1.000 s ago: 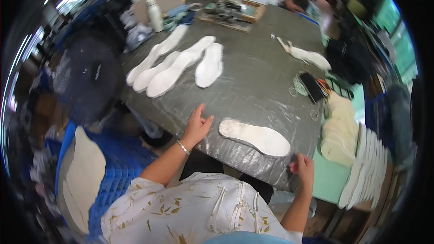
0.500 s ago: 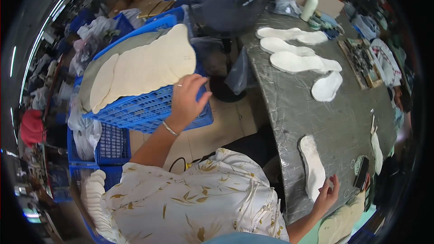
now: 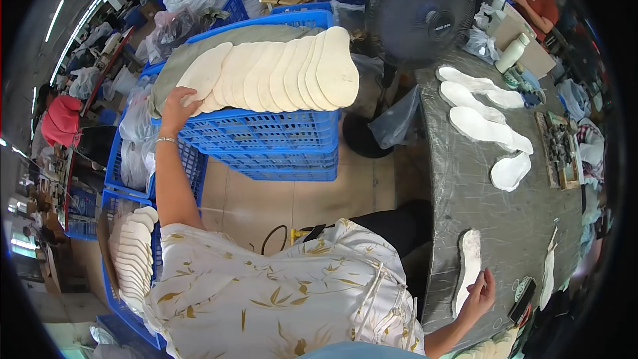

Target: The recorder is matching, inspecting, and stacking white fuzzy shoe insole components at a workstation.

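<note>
A row of overlapping cream insoles point(image 3: 266, 76) lies on a grey-green cloth point(image 3: 166, 73) atop a stack of blue plastic crates point(image 3: 266, 136). My left hand point(image 3: 177, 108), a bangle on its wrist, has its fingers closed at the lower end of the leftmost insole point(image 3: 205, 72). On the table to the right, a single white insole point(image 3: 468, 264) lies lengthwise. Beside its near end rests my right hand point(image 3: 481, 294), fingers apart and slightly bent, with nothing seen in it.
A black fan point(image 3: 425, 13) stands between crates and table point(image 3: 492, 219). More white insoles point(image 3: 488, 119) lie on the table's far part, by a pale bottle point(image 3: 512, 52) and a wooden tray point(image 3: 557, 153). Stacked insoles point(image 3: 135, 252) fill a crate at left. Two other people are farther off.
My left hand has moved left along the row, from its right part to the leftmost insole. The view has shifted left; my right hand stays by the table insole.
</note>
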### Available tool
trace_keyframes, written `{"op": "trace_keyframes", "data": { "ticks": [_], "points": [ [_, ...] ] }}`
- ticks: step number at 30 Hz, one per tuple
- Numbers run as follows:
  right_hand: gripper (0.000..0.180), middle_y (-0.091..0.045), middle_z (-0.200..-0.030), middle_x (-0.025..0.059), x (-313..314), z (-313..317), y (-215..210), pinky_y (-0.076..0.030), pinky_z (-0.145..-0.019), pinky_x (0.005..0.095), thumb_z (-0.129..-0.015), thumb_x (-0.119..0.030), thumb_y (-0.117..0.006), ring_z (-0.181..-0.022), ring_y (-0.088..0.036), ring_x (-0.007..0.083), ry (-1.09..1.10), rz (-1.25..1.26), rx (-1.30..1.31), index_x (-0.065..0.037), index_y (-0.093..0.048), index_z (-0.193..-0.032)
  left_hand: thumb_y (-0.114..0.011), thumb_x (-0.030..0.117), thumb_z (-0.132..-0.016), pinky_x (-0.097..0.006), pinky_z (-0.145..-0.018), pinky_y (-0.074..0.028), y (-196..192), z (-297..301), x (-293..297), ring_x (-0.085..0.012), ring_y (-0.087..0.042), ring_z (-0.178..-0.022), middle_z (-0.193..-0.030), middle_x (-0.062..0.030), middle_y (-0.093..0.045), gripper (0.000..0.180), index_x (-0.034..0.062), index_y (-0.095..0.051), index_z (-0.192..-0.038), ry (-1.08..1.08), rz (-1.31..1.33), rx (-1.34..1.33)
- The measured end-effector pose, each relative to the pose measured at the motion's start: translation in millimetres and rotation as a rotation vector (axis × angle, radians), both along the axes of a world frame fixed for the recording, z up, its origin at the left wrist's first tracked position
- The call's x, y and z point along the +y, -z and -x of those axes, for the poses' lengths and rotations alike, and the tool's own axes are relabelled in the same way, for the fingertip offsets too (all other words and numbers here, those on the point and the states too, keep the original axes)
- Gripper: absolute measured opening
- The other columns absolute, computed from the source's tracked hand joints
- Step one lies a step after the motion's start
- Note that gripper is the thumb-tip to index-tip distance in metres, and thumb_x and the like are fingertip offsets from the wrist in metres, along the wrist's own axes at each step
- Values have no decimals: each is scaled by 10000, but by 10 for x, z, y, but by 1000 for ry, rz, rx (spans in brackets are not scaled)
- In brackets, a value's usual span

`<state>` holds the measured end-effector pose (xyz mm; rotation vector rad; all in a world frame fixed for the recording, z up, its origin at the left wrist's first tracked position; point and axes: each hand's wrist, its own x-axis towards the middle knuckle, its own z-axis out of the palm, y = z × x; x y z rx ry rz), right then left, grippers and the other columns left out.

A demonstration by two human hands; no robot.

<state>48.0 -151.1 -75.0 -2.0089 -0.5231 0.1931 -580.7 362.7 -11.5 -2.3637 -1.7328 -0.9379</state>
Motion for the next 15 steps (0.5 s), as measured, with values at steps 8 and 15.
{"op": "trace_keyframes", "data": {
  "ticks": [8, 15],
  "points": [
    [263, -676, -981, 48, 136, 46, 28, -430, -554, 197, -956, -143, -622, -621, -498, 44, -44, 10, -14, 8, -646, -1170, -725, 236, -844, -323, -807, -509, -272, 86, 816, -240, -682, -901, -970, -132, -720, 236, 35, -736, -967, -86, -258, -140],
    [260, -670, -978, 44, 161, 162, -66, -434, -566, 200, -953, -140, -625, -639, -506, 46, 13, 43, 3, 2, -647, -1170, -725, 394, -805, -365, -771, -528, -1120, -236, 1717, -286, -705, -803, -842, -138, -724, 321, 103, -774, -933, -297, -422, -240]
  ]
}}
